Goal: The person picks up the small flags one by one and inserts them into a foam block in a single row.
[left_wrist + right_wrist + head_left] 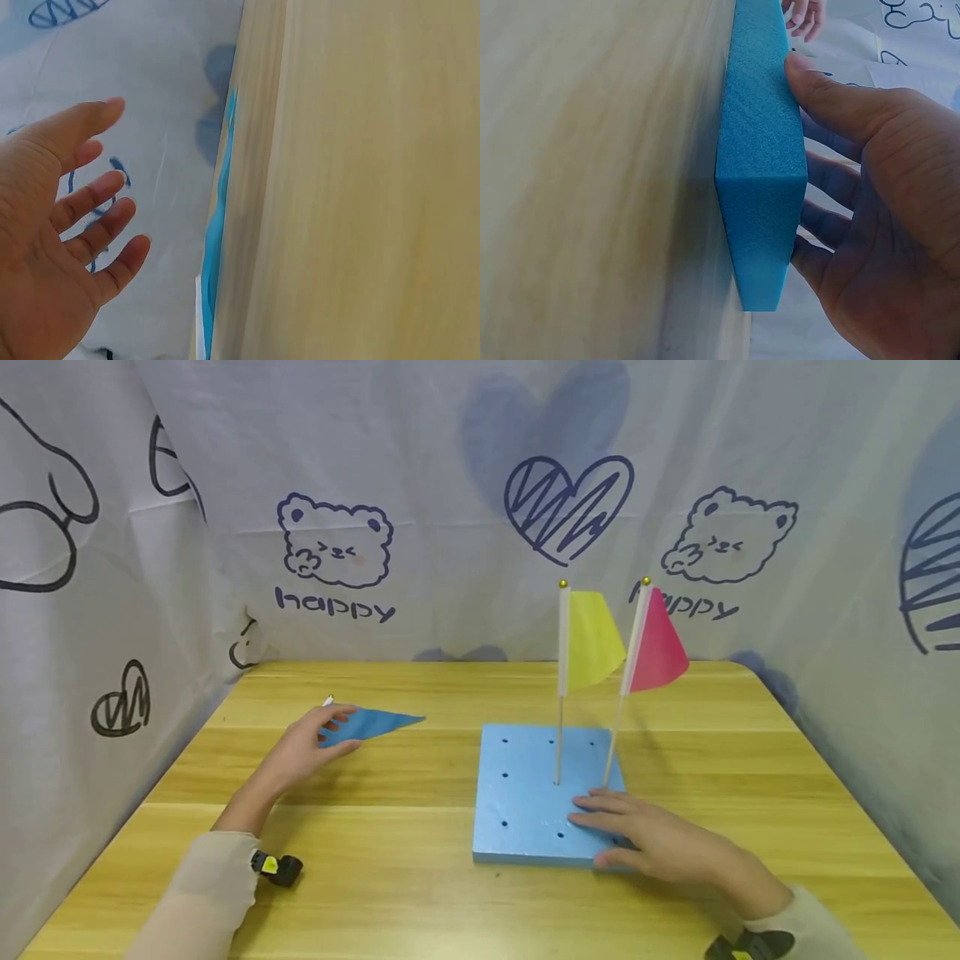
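Observation:
My left hand (311, 743) is over a blue triangular flag (378, 723) lying on the table, covering part of it in the head view. In the left wrist view its fingers are spread and loosely bent with nothing between them, and the blue flag (217, 225) lies apart from them. My right hand (660, 839) rests on the near right part of a light blue foam board (525, 810) with a grid of holes. In the right wrist view, the thumb and fingertips touch the top of the foam board (761, 97).
A yellow flag (592, 639) stands upright in a hole near the board's middle. Just right of it a pink flag (656, 643) leans slightly right, its pole foot close by my right fingers. Printed white cloth (442, 552) hangs behind the wooden table (382, 860) and along its sides.

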`<control>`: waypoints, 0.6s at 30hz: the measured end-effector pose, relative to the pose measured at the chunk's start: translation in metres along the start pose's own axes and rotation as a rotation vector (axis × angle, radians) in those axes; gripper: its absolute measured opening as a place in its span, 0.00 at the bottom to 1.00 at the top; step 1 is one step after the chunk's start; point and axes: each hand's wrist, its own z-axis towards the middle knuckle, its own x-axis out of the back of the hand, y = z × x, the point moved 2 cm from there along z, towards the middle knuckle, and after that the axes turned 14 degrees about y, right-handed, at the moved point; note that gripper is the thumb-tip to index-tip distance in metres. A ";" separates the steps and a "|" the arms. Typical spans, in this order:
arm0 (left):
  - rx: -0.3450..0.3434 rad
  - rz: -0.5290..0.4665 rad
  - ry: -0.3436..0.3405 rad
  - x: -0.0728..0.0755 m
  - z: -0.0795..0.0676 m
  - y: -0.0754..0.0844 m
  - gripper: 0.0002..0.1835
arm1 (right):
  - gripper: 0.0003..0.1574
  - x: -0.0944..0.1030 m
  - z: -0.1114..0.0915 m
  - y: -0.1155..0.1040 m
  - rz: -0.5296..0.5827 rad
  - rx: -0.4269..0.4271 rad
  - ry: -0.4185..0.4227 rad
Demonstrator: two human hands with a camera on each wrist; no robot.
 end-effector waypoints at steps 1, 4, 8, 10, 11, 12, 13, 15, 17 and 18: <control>0.004 0.006 -0.005 0.002 0.000 -0.003 0.30 | 0.34 0.000 0.000 0.000 -0.004 0.002 0.000; 0.015 0.042 -0.020 0.007 -0.001 -0.013 0.31 | 0.34 0.000 0.000 0.000 -0.009 0.002 -0.001; 0.024 0.092 -0.068 0.014 -0.003 -0.025 0.32 | 0.34 0.001 0.000 0.001 -0.001 -0.028 -0.015; 0.036 0.106 -0.101 0.017 -0.005 -0.031 0.33 | 0.34 0.001 -0.001 0.001 0.002 -0.034 -0.018; 0.045 0.110 -0.115 0.018 -0.006 -0.034 0.34 | 0.34 0.001 -0.001 0.001 0.003 -0.035 -0.017; 0.057 0.114 -0.127 0.020 -0.007 -0.037 0.34 | 0.34 0.001 -0.001 0.001 0.003 -0.031 -0.016; 0.067 0.115 -0.136 0.022 -0.008 -0.041 0.35 | 0.34 0.001 -0.001 0.001 0.004 -0.023 -0.011; 0.095 0.108 -0.148 0.025 -0.011 -0.047 0.35 | 0.34 0.000 -0.001 0.001 0.000 -0.008 -0.005; 0.113 0.097 -0.161 0.029 -0.013 -0.053 0.36 | 0.34 -0.001 -0.001 0.002 -0.002 0.001 0.000; 0.119 0.086 -0.167 0.030 -0.014 -0.056 0.37 | 0.34 -0.001 -0.001 0.002 -0.002 0.004 0.002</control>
